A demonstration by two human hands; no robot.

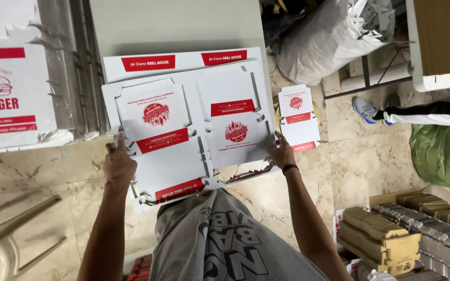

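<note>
The printed card sheet (pixel 188 130), white with red box blanks die-cut into it, lies flat in front of me at about waist height, above the marble floor (pixel 376 156). Its far edge rests on a second sheet (pixel 183 61) on the grey table (pixel 173 23). I have it from both sides: my left hand (pixel 118 164) is clamped on its left edge, thumb on top, and my right hand (pixel 282 153) pinches the right edge near the lower corner. The sheet spans the gap between them, tilted slightly, with its left side closer to me. Neither hand is nearer; both are touching it. A small loose box blank (pixel 298 117) lies just beyond my right hand on the floor.
</note>
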